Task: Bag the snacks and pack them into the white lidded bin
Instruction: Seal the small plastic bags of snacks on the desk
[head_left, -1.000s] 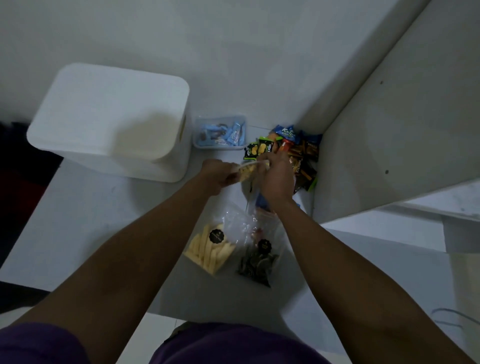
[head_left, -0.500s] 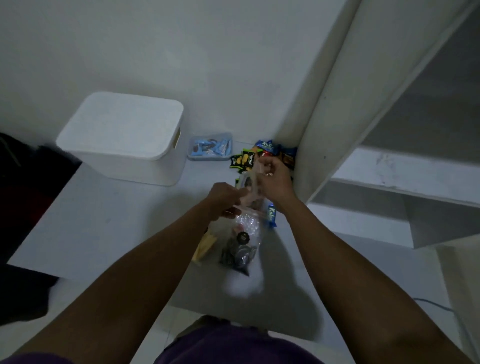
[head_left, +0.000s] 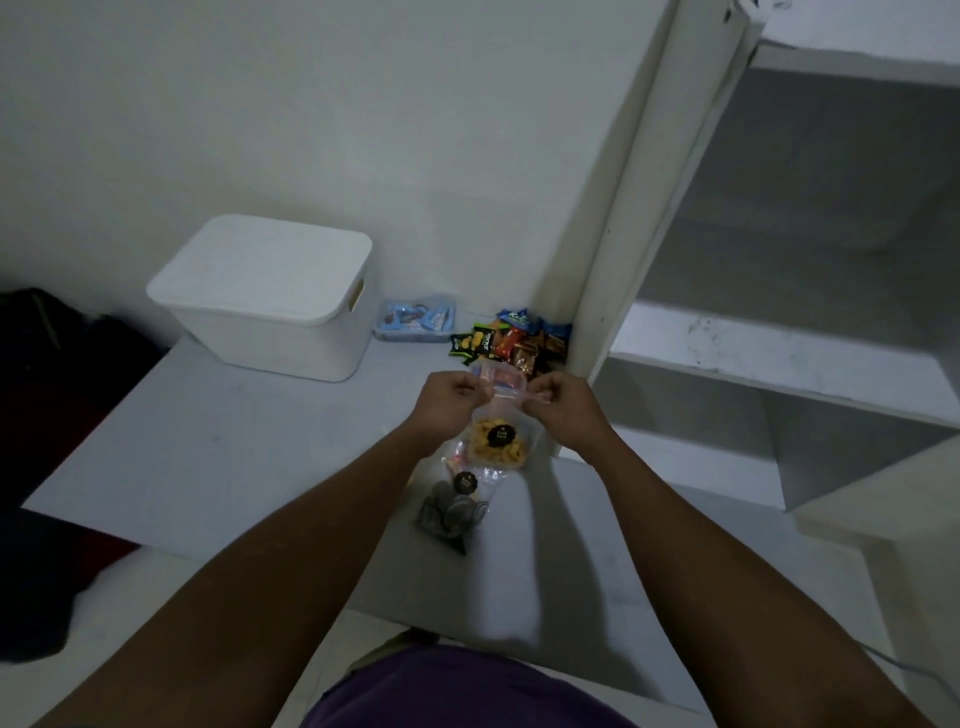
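Note:
My left hand (head_left: 451, 399) and my right hand (head_left: 567, 410) pinch the two ends of the top strip of a clear zip bag (head_left: 506, 391), held up above the low white table (head_left: 197, 457). A tub of yellow snacks (head_left: 497, 441) with a round black label hangs inside the bag. Below it on the table lies a clear packet of dark round snacks (head_left: 453, 512). The white lidded bin (head_left: 270, 293) stands at the back left with its lid on. A pile of small colourful snack packs (head_left: 511, 340) lies in the far corner.
A clear box of light-blue wrapped sweets (head_left: 415, 321) sits between the bin and the snack pile. A white wall edge (head_left: 613, 291) rises right of the pile. Dark cloth (head_left: 47, 395) lies left of the table. Grey steps (head_left: 779, 364) are at the right.
The yellow snack tub has gone from the table into the clear bag, which both hands now hold up by its top strip. The camera has tilted up and back.

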